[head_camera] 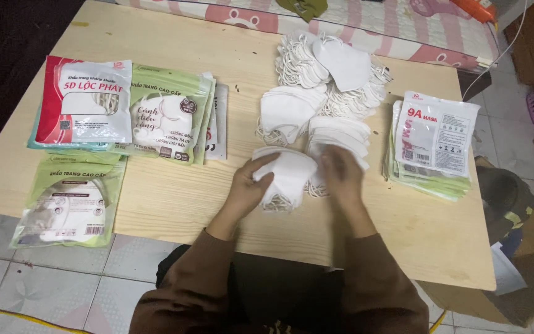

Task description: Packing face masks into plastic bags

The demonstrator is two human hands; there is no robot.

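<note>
Gathering white face masks at the near middle of the wooden bench [174,204], the person works with both bare hands over a small stack of folded masks [288,176]. The left hand [245,188] has its grip closed around the left edge of that stack, thumb on top and fingers tucked beneath, so the stack is held just off or on the bench; which of the two cannot be told. The right hand [341,176] is blurred, resting against the right side of the same stack and a neighbouring stack [341,139] behind it; whether its grip is closed on anything cannot be told. Judging by the layout, the sorting looks partly done: two more neat stacks lie just behind the hands, while a loose heap of masks [332,68] with tangled ear loops sits at the far side of the bench, not yet squared up. To the right lies a pile of flat printed pouches [434,145], apparently empty and waiting. On the left, well apart from the hands, several filled packets lie finished: a red and white packet [88,102], green packets [171,114] beside it, and another green packet [72,201] overhanging the near edge.
</note>
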